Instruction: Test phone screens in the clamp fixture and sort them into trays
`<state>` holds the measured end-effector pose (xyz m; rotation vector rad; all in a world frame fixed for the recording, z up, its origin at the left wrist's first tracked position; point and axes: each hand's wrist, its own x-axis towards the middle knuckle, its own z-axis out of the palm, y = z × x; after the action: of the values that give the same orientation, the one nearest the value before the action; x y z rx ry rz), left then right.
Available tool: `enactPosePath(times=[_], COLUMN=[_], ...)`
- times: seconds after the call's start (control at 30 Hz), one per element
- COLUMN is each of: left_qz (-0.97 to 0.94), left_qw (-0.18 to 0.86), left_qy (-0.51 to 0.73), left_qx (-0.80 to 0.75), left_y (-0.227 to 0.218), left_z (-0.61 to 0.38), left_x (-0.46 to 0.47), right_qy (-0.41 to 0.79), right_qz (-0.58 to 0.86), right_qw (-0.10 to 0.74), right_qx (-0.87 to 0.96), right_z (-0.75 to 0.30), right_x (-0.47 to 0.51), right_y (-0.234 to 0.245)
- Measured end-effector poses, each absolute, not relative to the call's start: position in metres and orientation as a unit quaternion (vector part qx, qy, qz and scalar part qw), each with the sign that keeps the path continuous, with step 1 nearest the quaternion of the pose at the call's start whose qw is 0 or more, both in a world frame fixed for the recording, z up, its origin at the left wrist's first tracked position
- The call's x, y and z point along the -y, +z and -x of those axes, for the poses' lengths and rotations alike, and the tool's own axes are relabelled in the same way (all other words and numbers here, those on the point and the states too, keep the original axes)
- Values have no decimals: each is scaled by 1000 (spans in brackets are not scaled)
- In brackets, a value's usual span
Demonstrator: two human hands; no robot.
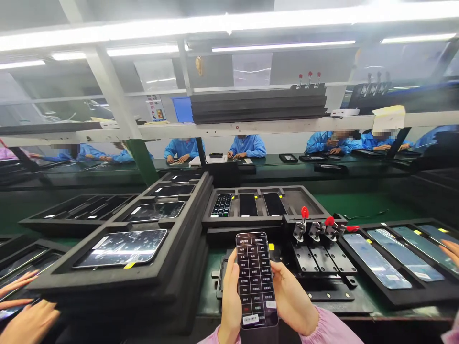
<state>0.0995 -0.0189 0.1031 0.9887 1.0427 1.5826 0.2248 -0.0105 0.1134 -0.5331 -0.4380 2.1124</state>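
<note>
I hold a lit phone (256, 279) upright in front of me, its screen showing a grid of dark test buttons and a barcode sticker at the bottom. My left hand (229, 301) grips its left edge with the thumb near the screen. My right hand (292, 298) cups its right edge and back. Just behind the phone lies a black test fixture (322, 267) with red-handled clamps (304, 213).
A tall stack of black foam trays (118, 282) with phones stands at my left. A tray (265, 210) with three phones lies beyond the fixture, and a tray (398, 291) of film-covered screens sits at right. Other people's hands (21, 306) reach in at the left and right (452, 251) edges.
</note>
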Motion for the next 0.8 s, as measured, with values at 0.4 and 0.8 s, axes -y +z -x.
enactPosePath(times=[0.4, 0.8], left_qz=[-336, -299], left_qw=[531, 551], left_qy=[666, 691], left_qx=[-402, -360], left_y=[114, 133], left_z=[-108, -109], left_x=[42, -28], right_qy=[828, 749], right_qz=[197, 288], right_qw=[480, 456], right_qx=[214, 386], right_z=[-227, -233], right_x=[40, -17], right_y=[133, 213])
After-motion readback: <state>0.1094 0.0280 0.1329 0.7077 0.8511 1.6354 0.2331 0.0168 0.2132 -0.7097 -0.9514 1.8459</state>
